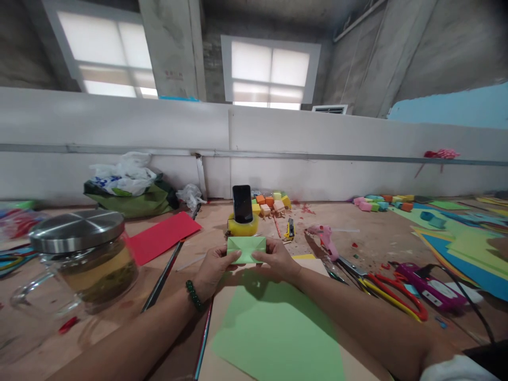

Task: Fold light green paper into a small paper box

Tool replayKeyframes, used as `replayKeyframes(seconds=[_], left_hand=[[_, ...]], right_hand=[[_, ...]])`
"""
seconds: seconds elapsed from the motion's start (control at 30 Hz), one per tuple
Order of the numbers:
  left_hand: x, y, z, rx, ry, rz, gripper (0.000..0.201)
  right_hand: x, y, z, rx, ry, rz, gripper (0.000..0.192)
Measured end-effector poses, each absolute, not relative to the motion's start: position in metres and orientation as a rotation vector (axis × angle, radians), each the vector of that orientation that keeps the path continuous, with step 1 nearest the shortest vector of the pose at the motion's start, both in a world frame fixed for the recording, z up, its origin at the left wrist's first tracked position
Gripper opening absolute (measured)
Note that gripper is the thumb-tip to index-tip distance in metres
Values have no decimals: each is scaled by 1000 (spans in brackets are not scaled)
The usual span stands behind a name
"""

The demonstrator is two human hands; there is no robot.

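A small folded piece of light green paper (pixel 246 244) is held up between both hands, with crease lines across its face. My left hand (pixel 216 269) pinches its left end, thumb in front. At its right end, my right hand (pixel 280 258) grips it the same way. Below them lies a larger sheet of green paper (pixel 278 330) on a pale board. Just beyond the folded paper, a phone (pixel 242 203) stands upright in a yellow tape roll (pixel 243 226).
A glass teapot (pixel 95 275) and red paper (pixel 164 237) are at left. To the right lie a pink glue gun (pixel 326 239), orange-handled scissors (pixel 405 293), a purple device (pixel 432 288) and a yellow cutter (pixel 290 229). Folded paper cubes (pixel 270 203) sit behind the phone.
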State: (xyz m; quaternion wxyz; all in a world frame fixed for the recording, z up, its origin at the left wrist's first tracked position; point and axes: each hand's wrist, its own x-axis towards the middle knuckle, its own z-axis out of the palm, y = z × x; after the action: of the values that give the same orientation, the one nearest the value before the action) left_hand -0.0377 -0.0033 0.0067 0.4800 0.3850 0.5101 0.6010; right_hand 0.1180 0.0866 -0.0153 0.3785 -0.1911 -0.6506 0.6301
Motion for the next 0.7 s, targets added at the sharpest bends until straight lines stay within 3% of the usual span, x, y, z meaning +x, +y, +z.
replayKeyframes(seconds=[0.7], left_hand=[[-40,-2,6,926,1292,1443,41]], right_hand=[[118,83,-13,-498,-1651,1646,37]])
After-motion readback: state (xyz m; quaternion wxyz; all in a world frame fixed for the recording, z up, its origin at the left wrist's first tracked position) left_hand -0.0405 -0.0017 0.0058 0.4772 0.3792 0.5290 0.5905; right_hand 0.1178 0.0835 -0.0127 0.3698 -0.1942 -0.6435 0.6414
